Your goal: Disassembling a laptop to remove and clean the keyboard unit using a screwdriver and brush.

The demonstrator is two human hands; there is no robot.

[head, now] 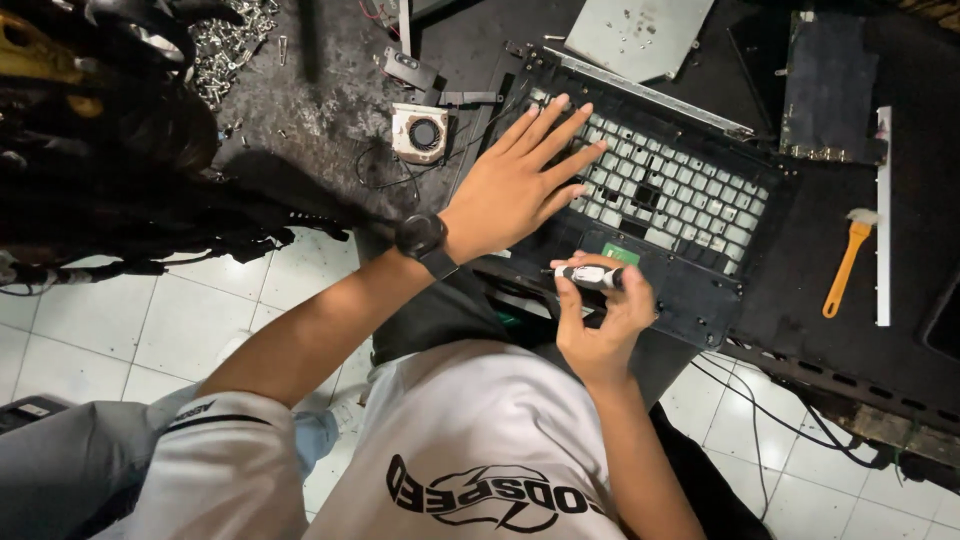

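Left hand: flat, fingers spread wide, palm down on the left part of a laptop shell, pressing on the keyboard frame with its rows of empty key slots. Black watch on that wrist.

Right hand: closed round a small screwdriver with a black-and-white handle, held sideways at the near edge of the shell, just near a green patch below the key slots. Tip not visible.

The shell lies tilted on a dark table.

Far left of the left hand: small round fan, loose wires beside it. Top left: pile of screws. Far centre: grey metal plate. Right: orange-handled brush beside a white strip.

White floor tiles near left.
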